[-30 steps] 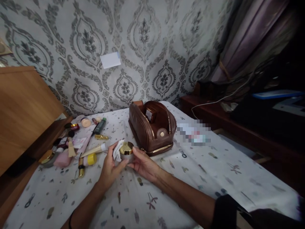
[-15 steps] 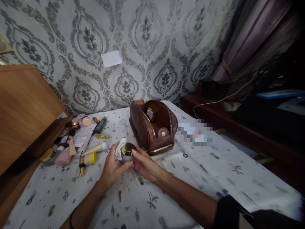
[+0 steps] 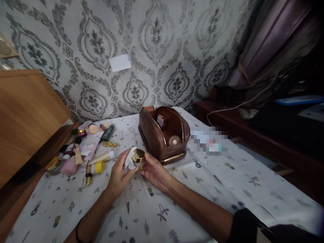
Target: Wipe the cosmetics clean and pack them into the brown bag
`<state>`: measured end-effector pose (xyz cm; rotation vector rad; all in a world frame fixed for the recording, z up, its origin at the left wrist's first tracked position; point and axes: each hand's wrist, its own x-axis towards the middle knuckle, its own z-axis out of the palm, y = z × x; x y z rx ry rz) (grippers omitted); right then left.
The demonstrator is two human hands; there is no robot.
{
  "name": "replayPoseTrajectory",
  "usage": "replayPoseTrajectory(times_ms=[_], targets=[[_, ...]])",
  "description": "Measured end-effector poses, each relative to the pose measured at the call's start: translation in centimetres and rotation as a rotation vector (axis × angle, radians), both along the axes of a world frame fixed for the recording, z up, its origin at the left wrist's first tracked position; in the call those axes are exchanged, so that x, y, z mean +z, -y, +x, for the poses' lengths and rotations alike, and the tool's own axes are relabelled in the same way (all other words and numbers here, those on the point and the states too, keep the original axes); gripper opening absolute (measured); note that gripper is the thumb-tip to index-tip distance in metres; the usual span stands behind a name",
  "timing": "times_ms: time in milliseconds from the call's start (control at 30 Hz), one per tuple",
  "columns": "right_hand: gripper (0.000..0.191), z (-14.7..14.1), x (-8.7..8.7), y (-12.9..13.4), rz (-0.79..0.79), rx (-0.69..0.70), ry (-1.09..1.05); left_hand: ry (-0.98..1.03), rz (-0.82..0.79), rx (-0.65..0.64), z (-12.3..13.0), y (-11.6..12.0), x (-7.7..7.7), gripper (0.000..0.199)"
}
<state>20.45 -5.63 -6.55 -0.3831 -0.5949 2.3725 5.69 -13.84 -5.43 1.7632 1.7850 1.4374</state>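
Observation:
Between my hands is a small jar (image 3: 139,157) with a shiny gold lid. My left hand (image 3: 118,176) presses a crumpled white cloth (image 3: 130,159) against the jar's left side, its thumb below. My right hand (image 3: 156,172) grips the jar's right side with its fingertips. Just behind them stands a brown leather bag (image 3: 152,136), unzipped and open at the top, with a small box with a glittery face (image 3: 161,120) inside. The lower part of the jar is partly hidden by my fingers.
Several cosmetics lie on the left of the patterned white cover (image 3: 101,209), among them a yellow-capped bottle (image 3: 98,167), a green bottle (image 3: 108,132) and a pink pouch (image 3: 69,166). A wooden panel (image 3: 30,114) rises at the left. A blurred item lies right of the bag.
The jar has turned a little in my hands, and its gold lid now faces more upward. The whole view has shifted slightly.

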Motion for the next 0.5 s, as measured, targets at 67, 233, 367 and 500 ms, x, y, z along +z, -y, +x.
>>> replayPoseTrajectory(times_ms=[67, 233, 367, 500], targets=[[0.03, 0.14, 0.28, 0.02, 0.006, 0.018, 0.016, 0.041, -0.013, -0.024, -0.11, 0.04, -0.18, 0.061], [0.039, 0.31, 0.61, 0.1, 0.057, 0.073, 0.025, 0.193, -0.044, -0.09, 0.04, 0.18, -0.41, 0.066], [0.044, 0.32, 0.47, 0.26, 0.068, 0.104, 0.015, 0.186, -0.05, -0.102, 0.29, 0.35, -0.11, 0.066], [0.046, 0.34, 0.32, 0.35, 0.064, 0.132, 0.01, 0.105, -0.025, -0.139, 0.32, 0.54, 0.27, 0.066]])
